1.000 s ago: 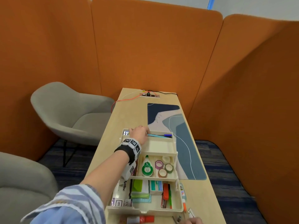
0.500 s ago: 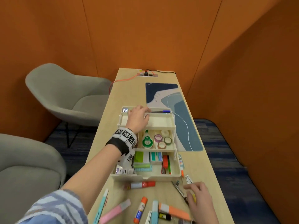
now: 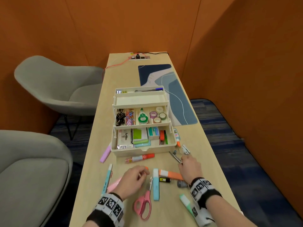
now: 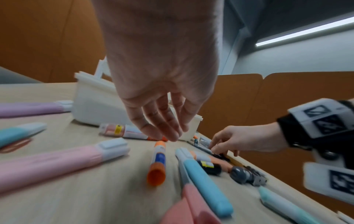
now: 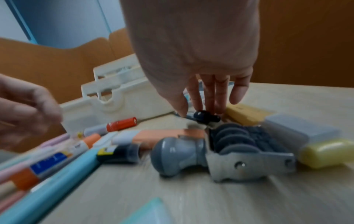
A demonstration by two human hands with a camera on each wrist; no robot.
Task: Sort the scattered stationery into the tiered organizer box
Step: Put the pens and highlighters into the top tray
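Observation:
The cream tiered organizer box stands fanned out mid-table, its trays holding clips, tape rolls, pens and boxes. Loose stationery lies in front of it. My left hand hovers with relaxed fingers, holding nothing, just above an orange-capped glue stick. My right hand reaches down by the box's front right corner. Its thumb and fingertips pinch the black knob of a metal compass-like tool.
Near me lie pink scissors, a blue highlighter, an orange one, a grey date stamp, a green highlighter and a red-capped tube. A blue desk mat lies behind the box. Grey chairs stand left.
My left hand has drawn back from the box's top tray to the near table, above the glue stick. The head view has tilted down. My right hand stays at the metal tool.

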